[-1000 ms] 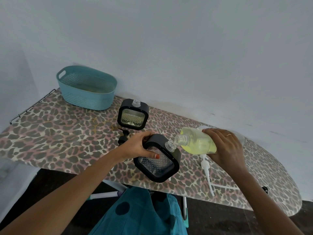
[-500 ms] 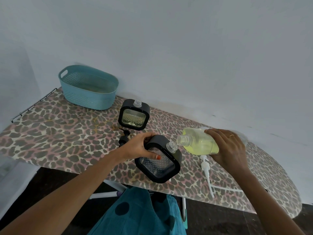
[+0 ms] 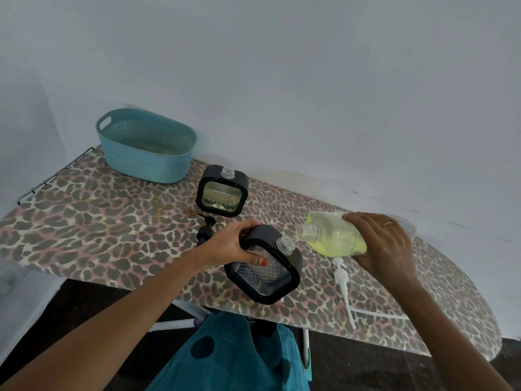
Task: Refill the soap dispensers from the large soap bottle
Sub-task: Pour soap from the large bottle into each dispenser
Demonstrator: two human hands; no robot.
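Your left hand (image 3: 228,246) grips the tilted black-framed square dispenser (image 3: 265,275), right hand (image 3: 383,244) the clear yellow-soap bottle (image 3: 332,235) at three o'clock — mouth over neck, tip slowly.

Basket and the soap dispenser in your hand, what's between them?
In the head view, a second black dispenser stands there uncapped, and a black pump lies on the ironing board beside the left hand.

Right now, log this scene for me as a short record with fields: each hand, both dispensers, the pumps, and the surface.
Left hand: grips near dispenser, tilted, neck open
Right hand: holds large soap bottle, tipped, mouth at the near dispenser's neck
Far dispenser: upright, uncapped, untouched
Pumps: black pump and white pump lie loose
Surface: leopard-print ironing board
Basket: far left corner
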